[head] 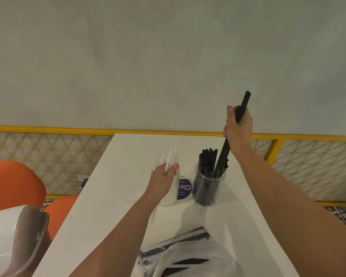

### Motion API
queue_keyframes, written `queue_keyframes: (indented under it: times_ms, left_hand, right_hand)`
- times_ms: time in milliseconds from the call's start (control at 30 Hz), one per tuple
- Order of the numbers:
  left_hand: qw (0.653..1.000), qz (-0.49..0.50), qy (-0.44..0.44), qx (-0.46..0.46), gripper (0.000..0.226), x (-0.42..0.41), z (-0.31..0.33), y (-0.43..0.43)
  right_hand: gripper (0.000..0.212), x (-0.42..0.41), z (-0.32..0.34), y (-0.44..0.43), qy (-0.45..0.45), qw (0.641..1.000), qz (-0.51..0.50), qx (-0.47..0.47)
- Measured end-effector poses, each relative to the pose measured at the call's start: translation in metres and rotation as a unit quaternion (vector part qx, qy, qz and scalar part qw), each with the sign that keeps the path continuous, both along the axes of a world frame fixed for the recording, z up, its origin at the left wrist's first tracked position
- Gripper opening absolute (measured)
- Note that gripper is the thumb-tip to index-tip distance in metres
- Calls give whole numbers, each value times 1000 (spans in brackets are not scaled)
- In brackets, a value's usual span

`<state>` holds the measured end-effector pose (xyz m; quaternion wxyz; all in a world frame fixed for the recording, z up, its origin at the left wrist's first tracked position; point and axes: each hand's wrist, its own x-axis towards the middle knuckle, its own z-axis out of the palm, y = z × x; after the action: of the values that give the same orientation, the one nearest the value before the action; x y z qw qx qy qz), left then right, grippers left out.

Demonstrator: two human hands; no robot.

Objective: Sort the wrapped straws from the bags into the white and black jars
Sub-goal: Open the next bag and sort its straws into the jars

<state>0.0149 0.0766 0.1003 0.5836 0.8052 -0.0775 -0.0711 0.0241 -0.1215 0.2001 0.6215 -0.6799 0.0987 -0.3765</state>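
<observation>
"Black straw [246, 99], item one: where is it?" asks the first clerk.

"In the right hand [238, 124], fingers curled round its middle. It is tilted, and its lower end reaches in among the other black straws in the clear black jar [209, 188], far side of the desk [118, 196]."

"Item two?"

"White straws [171, 153], a few, pinched between thumb and fingers of the left hand [163, 180]. That hand covers most of the white jar [170, 197], which stands just beside the black one. A purple label [185, 188] shows between them."

"Surroundings?"

"Clear bags [188, 254] holding black straws, at the desk's near edge between the forearms. Orange chairs [14, 182] to the left. A yellow mesh railing [48, 144] behind the desk, grey wall [168, 56] above it. One white and brown object [18, 236], lower left; the second clerk cannot tell what it is."
</observation>
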Motion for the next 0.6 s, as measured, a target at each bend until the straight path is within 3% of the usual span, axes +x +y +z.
queue_keyframes:
  times_ms: [133,300,433,533,600]
  left_hand:
    - [1000,6,1,-24,32,5,1,1]
    - [998,16,3,-57,32,9,0,3]
    - [997,19,12,-68,34,11,-2,4]
    - [996,27,22,-84,32,12,-1,4]
    - [994,29,28,-104,35,12,1,5]
  right_hand:
    - [17,3,-9,1,-24,999,-17,-25]
    - [15,7,-46,2,29,999,-19,-25]
    - [27,15,-79,-6,187,978,-27,-92]
    - [27,18,-88,-15,374,902,-56,-208]
    - [25,17,-87,-16,413,889,-27,-196]
